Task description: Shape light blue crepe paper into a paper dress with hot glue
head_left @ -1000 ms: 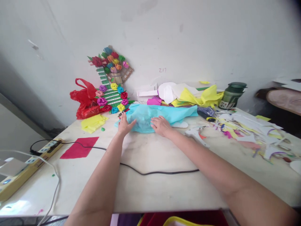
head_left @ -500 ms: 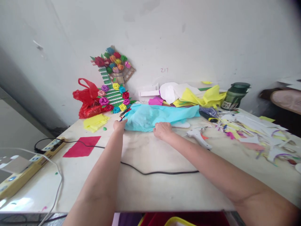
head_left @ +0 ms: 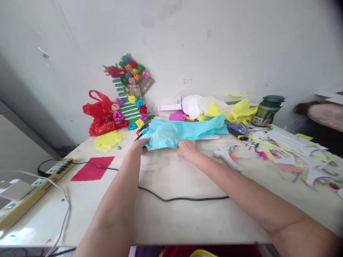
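Observation:
A sheet of light blue tissue paper [head_left: 182, 130] lies bunched on the white table [head_left: 171, 214] toward the back. My left hand [head_left: 139, 145] pinches its near left corner, fingers closed. My right hand [head_left: 187, 148] grips its near edge, fingers curled round the paper. The front edge of the sheet is lifted off the table between the two hands. Right of my right hand lies a white glue gun [head_left: 227, 156].
A black cord [head_left: 184, 198] crosses the table's middle. A red paper piece [head_left: 92, 168], a power strip [head_left: 32, 189], yellow paper [head_left: 107, 140], a red plastic bag [head_left: 100, 113] and a paper-flower craft [head_left: 130, 94] are left. A green jar [head_left: 266, 110] and paper scraps [head_left: 292, 150] are right.
Both hands went from lying flat on the blue paper to gripping its near edge. The edge has been raised and drawn slightly toward me.

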